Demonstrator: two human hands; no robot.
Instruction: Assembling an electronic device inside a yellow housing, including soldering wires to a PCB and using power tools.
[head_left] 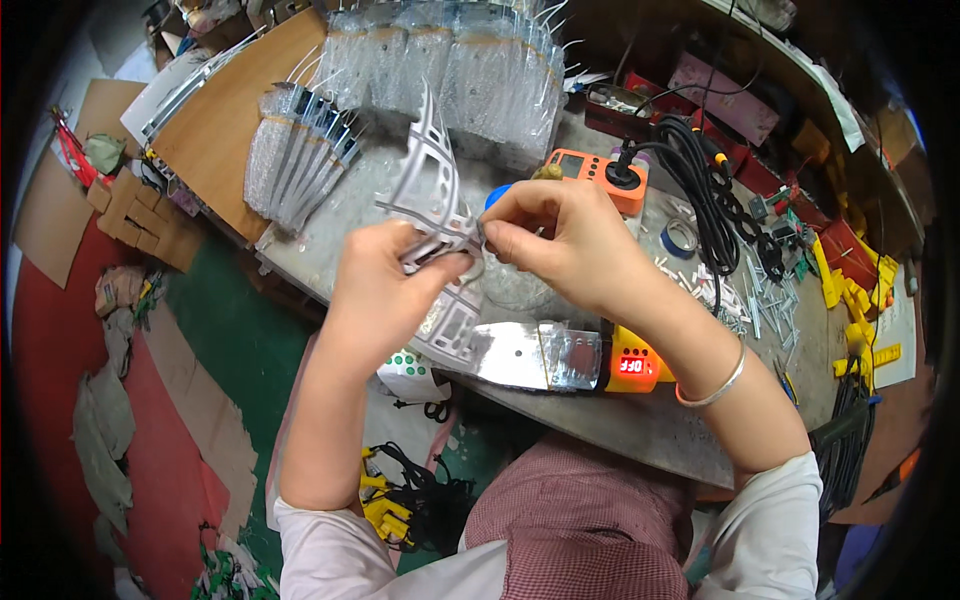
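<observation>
My left hand (pixel 385 285) is closed around a white plastic strip with rows of cut-out openings (pixel 432 185), which stands up at a tilt above the table. Close against the strip's edge, my right hand (pixel 565 235) pinches thumb and forefinger together; a thin dark piece shows at the fingertips, too small to name. Below my hands lies a similar white perforated piece (pixel 455 325), next to a shiny metal plate (pixel 525 352). At that plate's right end sits a yellow device with a lit red display (pixel 633 362), under my right forearm. Behind my right hand, a blue round thing (pixel 497 195) is partly hidden.
Bubble-wrapped bundles (pixel 430 75) line the table's back, with a smaller bundle (pixel 290 165) at left. An orange meter (pixel 628 200) with a black plug, coiled black cable (pixel 705 190), blue tape (pixel 680 238), metal pins (pixel 770 305) and yellow parts (pixel 855 300) lie right.
</observation>
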